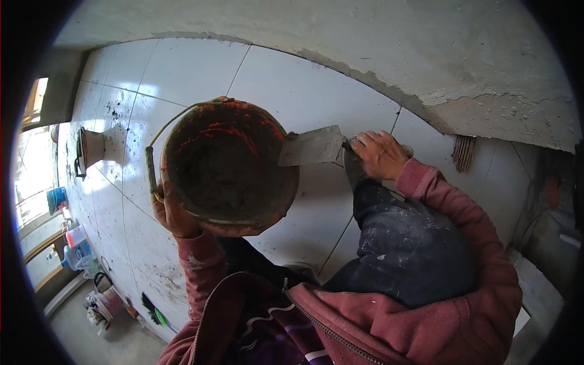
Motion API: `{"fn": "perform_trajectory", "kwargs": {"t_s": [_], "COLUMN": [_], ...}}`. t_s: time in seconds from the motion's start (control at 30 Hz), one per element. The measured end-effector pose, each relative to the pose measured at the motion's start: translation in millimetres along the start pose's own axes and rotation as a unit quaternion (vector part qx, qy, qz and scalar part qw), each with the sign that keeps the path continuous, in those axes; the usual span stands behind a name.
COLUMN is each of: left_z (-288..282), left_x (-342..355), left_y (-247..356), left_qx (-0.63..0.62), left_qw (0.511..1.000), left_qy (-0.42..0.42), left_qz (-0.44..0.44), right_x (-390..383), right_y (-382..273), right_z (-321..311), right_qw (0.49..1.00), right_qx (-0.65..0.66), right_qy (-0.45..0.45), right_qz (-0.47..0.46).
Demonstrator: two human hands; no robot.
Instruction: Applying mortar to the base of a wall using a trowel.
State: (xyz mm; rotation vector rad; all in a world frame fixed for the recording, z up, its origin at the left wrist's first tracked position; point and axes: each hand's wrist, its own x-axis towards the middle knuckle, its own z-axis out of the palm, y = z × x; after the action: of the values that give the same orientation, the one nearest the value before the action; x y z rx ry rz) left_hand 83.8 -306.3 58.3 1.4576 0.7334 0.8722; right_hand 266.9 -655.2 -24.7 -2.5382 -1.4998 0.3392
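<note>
An orange-red bucket (226, 228) hangs or stands tilted in front of me, its inside smeared with grey mortar (228, 176). My left hand (174, 211) is closed on its near left rim, close to where the wire handle (151, 170) joins it. A trowel (315, 146) with a flat, grey-caked blade is in my right hand (383, 154), whose fingers wrap round its handle. The blade's tip reaches over the bucket's right rim. Beneath my right hand is my shoe, partly hidden by my dusty dark trouser leg (407, 243).
White floor tiles (201, 64) run up to a rough grey wall (438, 55). Bristles of a broom (463, 153) rest at its foot. To the left stand a pale container (92, 148), several bottles (78, 243), a bucket of tools (106, 303) and a green-handled brush (159, 317).
</note>
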Motion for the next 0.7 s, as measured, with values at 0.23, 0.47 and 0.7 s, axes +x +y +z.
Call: {"fn": "perform_trajectory", "kwargs": {"t_s": [0.23, 0.47, 0.7], "left_z": [6, 3, 16], "left_x": [4, 2, -2], "left_y": [-3, -1, 2], "left_qx": [-0.02, 0.0, -0.002], "left_qw": [0.999, 0.999, 1.0], "left_qy": [-0.044, -0.038, -0.016], "left_qz": [-0.013, -0.003, 0.0], "right_x": [-5, 42, 97], "right_y": [41, 67, 66], "right_z": [27, 55, 62], "right_qw": [0.977, 0.959, 0.95], "right_qx": [0.063, 0.105, 0.151], "right_qy": [0.053, 0.061, 0.05], "right_qz": [0.195, 0.254, 0.268]}}
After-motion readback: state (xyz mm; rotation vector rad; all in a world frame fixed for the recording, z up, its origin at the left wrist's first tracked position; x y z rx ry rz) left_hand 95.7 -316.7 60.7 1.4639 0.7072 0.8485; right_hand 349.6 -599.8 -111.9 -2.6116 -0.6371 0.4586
